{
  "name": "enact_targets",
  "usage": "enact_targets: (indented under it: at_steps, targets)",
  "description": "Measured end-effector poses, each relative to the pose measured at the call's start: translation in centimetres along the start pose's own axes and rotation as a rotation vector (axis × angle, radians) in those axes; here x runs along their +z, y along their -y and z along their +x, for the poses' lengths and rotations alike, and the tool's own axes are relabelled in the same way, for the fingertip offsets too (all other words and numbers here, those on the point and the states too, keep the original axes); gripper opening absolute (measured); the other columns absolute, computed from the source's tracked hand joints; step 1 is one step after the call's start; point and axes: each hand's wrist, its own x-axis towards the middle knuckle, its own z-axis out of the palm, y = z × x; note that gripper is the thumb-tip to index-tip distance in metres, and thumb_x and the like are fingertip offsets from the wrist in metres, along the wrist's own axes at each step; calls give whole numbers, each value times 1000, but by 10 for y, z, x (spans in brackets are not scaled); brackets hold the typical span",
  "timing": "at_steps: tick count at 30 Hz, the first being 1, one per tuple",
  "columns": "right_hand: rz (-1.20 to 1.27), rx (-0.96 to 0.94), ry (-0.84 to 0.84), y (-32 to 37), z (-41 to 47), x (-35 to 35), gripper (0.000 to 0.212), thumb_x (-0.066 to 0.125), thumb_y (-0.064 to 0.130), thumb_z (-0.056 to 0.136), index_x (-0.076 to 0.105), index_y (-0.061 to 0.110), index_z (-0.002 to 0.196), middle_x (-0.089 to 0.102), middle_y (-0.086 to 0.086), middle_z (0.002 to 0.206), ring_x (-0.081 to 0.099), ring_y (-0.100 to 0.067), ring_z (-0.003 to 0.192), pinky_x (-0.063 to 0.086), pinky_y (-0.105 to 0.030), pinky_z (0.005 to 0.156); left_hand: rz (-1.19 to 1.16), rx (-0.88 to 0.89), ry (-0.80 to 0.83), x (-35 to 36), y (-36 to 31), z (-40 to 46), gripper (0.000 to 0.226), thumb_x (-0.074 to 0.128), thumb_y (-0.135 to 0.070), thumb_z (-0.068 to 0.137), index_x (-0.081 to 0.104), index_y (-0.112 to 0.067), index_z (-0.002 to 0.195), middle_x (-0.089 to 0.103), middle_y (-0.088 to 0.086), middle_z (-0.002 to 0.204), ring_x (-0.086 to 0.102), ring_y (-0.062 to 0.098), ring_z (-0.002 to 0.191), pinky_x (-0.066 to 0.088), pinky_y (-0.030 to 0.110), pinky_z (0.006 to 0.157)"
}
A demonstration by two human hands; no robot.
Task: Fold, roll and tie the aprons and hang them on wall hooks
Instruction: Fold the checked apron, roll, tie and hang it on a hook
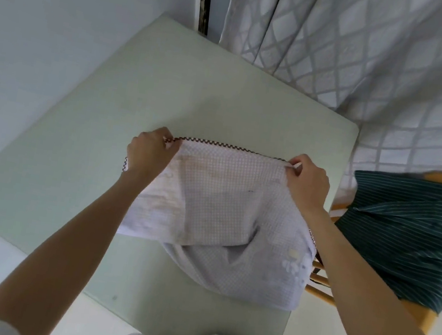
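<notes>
Two pinch grips: left hand (148,152) and right hand (308,182) each pinch a corner of the checked apron's (220,214) trimmed edge (226,146), which is pulled taut between them. That edge runs left-right across the pale green surface (107,107). The rest of the cloth falls from the grips back toward the person, bunched, with its near part spilling off the surface's right front corner. Judgement: next fold goes along that axis; both hands equally near. A dark striped apron (403,227) sits on a wooden chair (420,314) to the right.
</notes>
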Motion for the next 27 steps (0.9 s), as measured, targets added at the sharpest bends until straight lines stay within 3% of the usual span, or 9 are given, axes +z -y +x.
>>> enact_targets:
  at_steps: [6, 9, 11, 14, 16, 21, 27]
  targets:
    - [61, -10, -154, 10, 83, -3, 13, 54, 21, 90, 63, 16, 99, 70, -4, 90, 64, -24, 82, 49, -33, 70, -268, 42, -138, 16, -45, 81, 23, 56, -27, 89, 61, -15, 107, 71, 3, 97, 66, 24, 92, 48, 31, 80]
    - [83, 2, -6, 1, 117, 13, 28, 54, 18, 91, 55, 14, 119, 65, -8, 112, 60, -28, 103, 47, -40, 88, -339, 155, 88, 41, -51, 108, 53, 58, -22, 90, 37, -14, 139, 57, 4, 129, 54, 23, 116, 40, 33, 96]
    - [121, 1, 145, -6, 128, 27, 49, 56, 14, 90, 40, 11, 136, 52, -9, 133, 48, -26, 123, 39, -38, 101, -276, 198, 204, 60, -50, 117, 71, 58, -25, 91, 17, -15, 148, 44, 8, 142, 42, 26, 128, 33, 38, 104]
    - [149, -2, 298, -16, 120, 49, 69, 55, 16, 91, 17, 13, 148, 27, -10, 152, 26, -25, 139, 25, -37, 112, -155, 267, 276, 83, -43, 115, 69, 55, -33, 92, 18, -17, 148, 34, 9, 148, 29, 28, 137, 26, 40, 110]
    - [92, 8, 339, -28, 119, 71, 70, 54, 21, 93, 13, 15, 149, 19, -12, 154, 18, -29, 141, 19, -40, 115, 3, 243, 371, 106, -37, 123, 70, 50, -45, 92, 19, -20, 149, 25, 8, 153, 19, 27, 141, 18, 44, 113]
    - [-234, 95, 537, -49, 113, 105, 74, 40, 57, 91, 1, 32, 149, -12, -6, 158, -14, -38, 142, -6, -61, 109, 270, 114, 586, 144, -24, 131, 93, 43, -72, 80, -2, -28, 149, -14, 4, 157, -15, 30, 143, -1, 61, 112]
    - [-249, 42, 563, -37, 128, 139, 94, 40, 79, 75, -9, 42, 146, -31, -4, 152, -32, -38, 135, -19, -66, 103, 340, 178, 558, 156, -8, 156, 108, 46, -80, 71, -14, -31, 147, -33, 2, 151, -32, 27, 137, -15, 62, 107]
